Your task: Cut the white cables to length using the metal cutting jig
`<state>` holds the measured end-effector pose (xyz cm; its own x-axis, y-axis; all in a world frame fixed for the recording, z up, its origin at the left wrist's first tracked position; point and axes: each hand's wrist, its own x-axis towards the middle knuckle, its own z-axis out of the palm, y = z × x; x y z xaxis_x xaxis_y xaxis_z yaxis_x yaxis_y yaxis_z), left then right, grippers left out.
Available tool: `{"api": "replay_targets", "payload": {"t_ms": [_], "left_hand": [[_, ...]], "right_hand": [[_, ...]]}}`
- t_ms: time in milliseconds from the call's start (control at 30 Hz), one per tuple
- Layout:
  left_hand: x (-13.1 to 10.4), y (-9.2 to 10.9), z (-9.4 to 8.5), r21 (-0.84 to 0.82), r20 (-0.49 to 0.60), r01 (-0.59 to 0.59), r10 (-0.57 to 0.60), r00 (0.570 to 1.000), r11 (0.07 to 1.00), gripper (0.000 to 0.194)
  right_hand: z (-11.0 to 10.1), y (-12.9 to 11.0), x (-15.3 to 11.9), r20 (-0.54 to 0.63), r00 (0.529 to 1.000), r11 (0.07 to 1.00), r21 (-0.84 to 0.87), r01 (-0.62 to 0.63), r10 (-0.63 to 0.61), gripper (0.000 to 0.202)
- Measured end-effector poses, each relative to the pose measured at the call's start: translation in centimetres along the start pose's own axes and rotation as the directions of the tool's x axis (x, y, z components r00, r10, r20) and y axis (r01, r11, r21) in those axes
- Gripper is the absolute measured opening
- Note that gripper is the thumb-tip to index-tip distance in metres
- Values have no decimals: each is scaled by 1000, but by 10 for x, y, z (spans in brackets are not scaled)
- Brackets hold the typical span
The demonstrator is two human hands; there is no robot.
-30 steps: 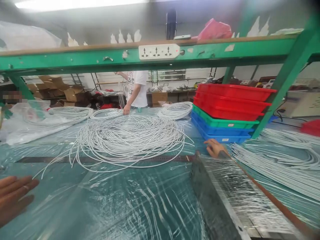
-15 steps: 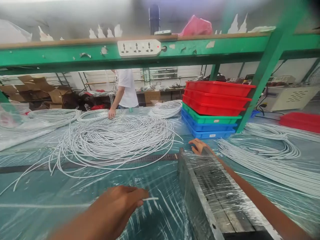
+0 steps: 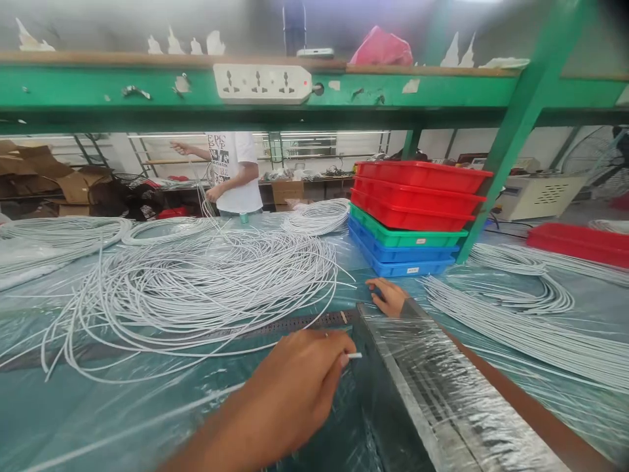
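White cable (image 3: 128, 417) is in the left hand (image 3: 307, 380), just left of the film-wrapped metal channel (image 3: 442, 387). It's pinched close to the tip, so only a stub pokes out toward the channel; probably gripped short like that so the end doesn't flop. The rest trails away left. Right hand (image 3: 388, 296) sits at the channel's far end, forearm along its right side, fingers loosely bent. Can't tell if they've got anything.

Big messy coil (image 3: 206, 282) is left of the channel, over a ruler-like strip (image 3: 295, 324), while a straighter cable bundle (image 3: 515, 337) lies right of it, I'd guess so the two don't tangle. Trays (image 3: 417, 210) beyond the channel are stacked, likely to save room.
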<state>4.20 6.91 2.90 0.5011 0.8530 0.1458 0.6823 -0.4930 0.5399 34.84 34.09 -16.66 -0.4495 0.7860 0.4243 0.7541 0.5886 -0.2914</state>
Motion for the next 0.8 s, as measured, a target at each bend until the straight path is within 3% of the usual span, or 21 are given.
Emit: {"api": "replay_targets", "payload": {"t_ms": [133, 400, 800], "left_hand": [[-2, -6, 12, -132, 11, 35, -34, 999, 991, 21], [-3, -8, 24, -195, -116, 36, -59, 991, 980, 22], [7, 0, 41, -238, -242, -104, 45, 969, 966, 29]], "right_hand": [[-2, -1, -1, 6, 1000, 1000, 1, 1, -1, 43], [-5, -4, -3, 6, 1000, 1000, 3, 11, -11, 44], [-9, -13, -2, 11, 1000, 1000, 4, -29, 29, 42]]}}
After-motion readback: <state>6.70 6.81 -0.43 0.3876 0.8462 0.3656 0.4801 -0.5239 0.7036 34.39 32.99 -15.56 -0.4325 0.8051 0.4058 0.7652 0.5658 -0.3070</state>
